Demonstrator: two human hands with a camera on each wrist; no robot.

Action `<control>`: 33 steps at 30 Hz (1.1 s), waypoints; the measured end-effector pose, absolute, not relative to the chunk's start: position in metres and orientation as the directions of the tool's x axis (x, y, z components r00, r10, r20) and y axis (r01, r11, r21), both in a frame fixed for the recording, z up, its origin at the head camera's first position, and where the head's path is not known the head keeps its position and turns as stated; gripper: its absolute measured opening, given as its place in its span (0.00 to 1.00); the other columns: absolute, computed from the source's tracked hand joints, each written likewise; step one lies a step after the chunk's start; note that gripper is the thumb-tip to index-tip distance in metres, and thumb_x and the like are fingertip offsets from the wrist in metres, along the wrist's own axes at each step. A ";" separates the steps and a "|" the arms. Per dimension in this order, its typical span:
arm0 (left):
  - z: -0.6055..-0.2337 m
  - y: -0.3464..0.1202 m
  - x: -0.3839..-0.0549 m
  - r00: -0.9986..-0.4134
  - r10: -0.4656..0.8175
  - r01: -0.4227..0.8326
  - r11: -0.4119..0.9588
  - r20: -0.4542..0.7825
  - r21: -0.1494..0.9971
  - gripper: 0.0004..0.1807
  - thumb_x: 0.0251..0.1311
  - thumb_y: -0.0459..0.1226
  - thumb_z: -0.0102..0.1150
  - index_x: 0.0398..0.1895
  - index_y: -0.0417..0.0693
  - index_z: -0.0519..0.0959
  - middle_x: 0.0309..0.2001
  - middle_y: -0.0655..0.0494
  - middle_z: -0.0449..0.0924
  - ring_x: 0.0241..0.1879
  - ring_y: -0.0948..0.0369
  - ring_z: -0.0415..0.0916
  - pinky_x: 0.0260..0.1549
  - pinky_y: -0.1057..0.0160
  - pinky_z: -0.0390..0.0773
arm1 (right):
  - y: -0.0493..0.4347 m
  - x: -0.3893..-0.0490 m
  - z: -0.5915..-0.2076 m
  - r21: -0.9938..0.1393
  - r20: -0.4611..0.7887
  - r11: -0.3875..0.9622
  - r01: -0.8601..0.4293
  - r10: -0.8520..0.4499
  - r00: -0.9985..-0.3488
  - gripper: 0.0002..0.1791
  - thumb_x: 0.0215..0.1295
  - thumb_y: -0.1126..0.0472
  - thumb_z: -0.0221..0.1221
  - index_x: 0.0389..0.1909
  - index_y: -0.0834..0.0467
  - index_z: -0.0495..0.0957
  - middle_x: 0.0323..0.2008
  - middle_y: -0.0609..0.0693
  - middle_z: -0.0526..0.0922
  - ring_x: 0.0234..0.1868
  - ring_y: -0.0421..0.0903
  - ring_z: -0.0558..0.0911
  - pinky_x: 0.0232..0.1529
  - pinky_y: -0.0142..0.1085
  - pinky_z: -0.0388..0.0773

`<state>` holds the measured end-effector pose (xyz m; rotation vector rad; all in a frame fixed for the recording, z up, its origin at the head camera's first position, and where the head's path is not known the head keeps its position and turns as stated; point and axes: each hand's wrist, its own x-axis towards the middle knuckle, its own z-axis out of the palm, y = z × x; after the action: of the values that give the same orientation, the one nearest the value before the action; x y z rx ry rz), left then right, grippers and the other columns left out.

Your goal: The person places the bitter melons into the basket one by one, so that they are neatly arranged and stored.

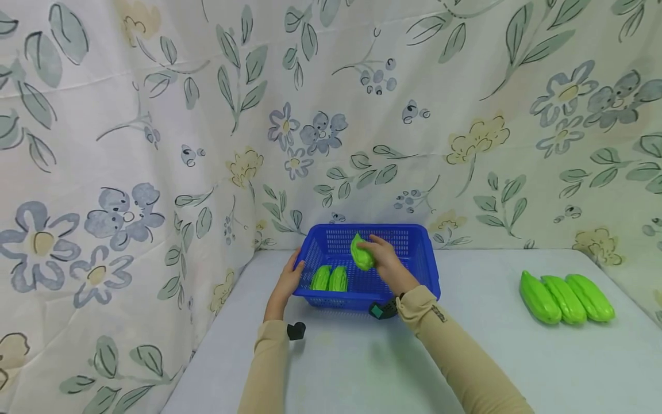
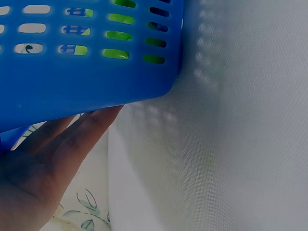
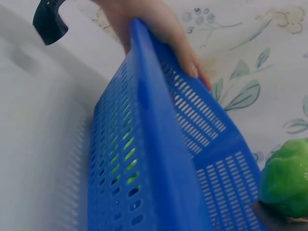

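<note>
A blue perforated plastic basket (image 1: 433, 270) stands on the white table. My left hand (image 1: 284, 282) grips its left rim, thumb over the edge; in the left wrist view its fingers (image 2: 91, 132) reach up against the outside. Above the basket's middle, my right hand (image 1: 387, 260) holds a bright green bitter melon (image 1: 360, 255), pointed end up. The right wrist view shows the lumpy surface of this melon (image 3: 288, 175) at the right edge. Two ridged bitter melons, one (image 1: 321, 278) beside the other (image 1: 338, 279), lie in the basket's left part.
Three longer, smoother-looking green vegetables (image 1: 565, 299) lie side by side on the table (image 1: 481, 345) at the right. A floral curtain (image 1: 362, 115) hangs close behind the basket and along the left side. Dark wrist devices (image 1: 383, 309) sit at both cuffs.
</note>
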<state>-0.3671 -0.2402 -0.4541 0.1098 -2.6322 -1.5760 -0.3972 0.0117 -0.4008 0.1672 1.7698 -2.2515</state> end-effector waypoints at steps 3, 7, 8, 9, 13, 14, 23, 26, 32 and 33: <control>-0.455 -0.240 -0.368 -0.995 -0.098 -0.026 0.472 0.023 0.881 0.30 0.76 0.43 0.38 0.78 0.54 0.49 0.78 0.43 0.46 0.77 0.40 0.44 0.72 0.35 0.48 | 0.009 -0.397 -0.403 -0.940 -0.256 -0.195 0.278 -0.131 -0.958 0.40 0.68 0.63 0.58 0.77 0.54 0.50 0.73 0.60 0.59 0.63 0.53 0.71 0.49 0.37 0.72; -0.456 -0.240 -0.369 -0.995 -0.095 -0.023 0.473 0.025 0.881 0.30 0.76 0.43 0.38 0.78 0.54 0.49 0.78 0.43 0.46 0.77 0.40 0.44 0.72 0.35 0.48 | 0.005 -0.397 -0.406 -0.942 -0.268 -0.174 0.286 -0.119 -0.956 0.40 0.67 0.62 0.58 0.77 0.54 0.50 0.73 0.61 0.59 0.65 0.56 0.70 0.54 0.41 0.73; -0.456 -0.240 -0.369 -0.995 -0.093 -0.019 0.475 0.029 0.880 0.30 0.76 0.43 0.38 0.78 0.54 0.49 0.78 0.43 0.46 0.77 0.40 0.44 0.72 0.35 0.48 | 0.004 -0.397 -0.407 -0.942 -0.272 -0.169 0.289 -0.116 -0.955 0.40 0.67 0.62 0.58 0.77 0.54 0.50 0.73 0.61 0.59 0.65 0.57 0.70 0.56 0.42 0.73; -0.456 -0.240 -0.369 -0.995 -0.093 -0.016 0.475 0.032 0.880 0.30 0.76 0.43 0.38 0.78 0.53 0.49 0.78 0.43 0.46 0.76 0.39 0.44 0.72 0.35 0.48 | 0.003 -0.396 -0.407 -0.942 -0.277 -0.166 0.293 -0.115 -0.954 0.40 0.67 0.62 0.58 0.77 0.55 0.50 0.73 0.61 0.59 0.66 0.57 0.70 0.57 0.44 0.73; -0.456 -0.240 -0.369 -0.995 -0.093 -0.010 0.474 0.039 0.880 0.30 0.76 0.43 0.38 0.78 0.52 0.50 0.78 0.42 0.47 0.76 0.38 0.45 0.71 0.34 0.49 | -0.001 -0.396 -0.408 -0.935 -0.297 -0.167 0.312 -0.111 -0.949 0.40 0.67 0.63 0.58 0.77 0.56 0.50 0.73 0.62 0.59 0.67 0.58 0.69 0.63 0.48 0.71; -0.456 -0.240 -0.369 -0.995 -0.094 -0.013 0.470 0.036 0.882 0.30 0.76 0.43 0.38 0.78 0.53 0.49 0.78 0.42 0.47 0.76 0.39 0.45 0.71 0.34 0.49 | -0.002 -0.395 -0.408 -0.934 -0.301 -0.167 0.317 -0.112 -0.947 0.40 0.67 0.64 0.58 0.77 0.56 0.50 0.73 0.62 0.59 0.67 0.59 0.69 0.64 0.48 0.71; -0.456 -0.240 -0.369 -0.995 -0.094 -0.019 0.470 0.029 0.883 0.30 0.76 0.44 0.38 0.78 0.56 0.49 0.78 0.42 0.47 0.76 0.38 0.45 0.71 0.33 0.49 | -0.004 -0.395 -0.410 -0.919 -0.358 -0.137 0.370 -0.102 -0.928 0.40 0.66 0.65 0.59 0.76 0.58 0.52 0.74 0.63 0.56 0.72 0.59 0.64 0.70 0.49 0.67; -0.456 -0.241 -0.369 -0.995 -0.094 -0.021 0.468 0.027 0.883 0.30 0.76 0.44 0.38 0.78 0.55 0.49 0.78 0.43 0.46 0.76 0.38 0.44 0.71 0.33 0.49 | -0.004 -0.394 -0.409 -0.915 -0.374 -0.121 0.384 -0.096 -0.922 0.40 0.65 0.65 0.60 0.76 0.59 0.53 0.75 0.62 0.54 0.73 0.58 0.61 0.71 0.49 0.65; -0.456 -0.241 -0.368 -0.995 -0.092 -0.020 0.468 0.026 0.884 0.30 0.76 0.43 0.38 0.78 0.53 0.49 0.78 0.42 0.46 0.76 0.38 0.44 0.71 0.33 0.49 | -0.005 -0.393 -0.408 -0.909 -0.395 -0.102 0.403 -0.090 -0.914 0.39 0.65 0.66 0.59 0.75 0.60 0.55 0.76 0.63 0.53 0.73 0.58 0.61 0.69 0.48 0.67; -0.455 -0.241 -0.368 -0.995 -0.092 -0.019 0.471 0.027 0.882 0.30 0.76 0.43 0.38 0.78 0.53 0.49 0.78 0.42 0.47 0.76 0.38 0.45 0.71 0.33 0.49 | -0.005 -0.393 -0.409 -0.910 -0.396 -0.098 0.404 -0.090 -0.914 0.39 0.65 0.66 0.59 0.75 0.60 0.55 0.75 0.63 0.53 0.73 0.58 0.61 0.69 0.48 0.67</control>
<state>-0.3679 -0.2406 -0.4554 0.0996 -2.6335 -1.5768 -0.3933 -0.0054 -0.4087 0.3424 1.8480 -2.0781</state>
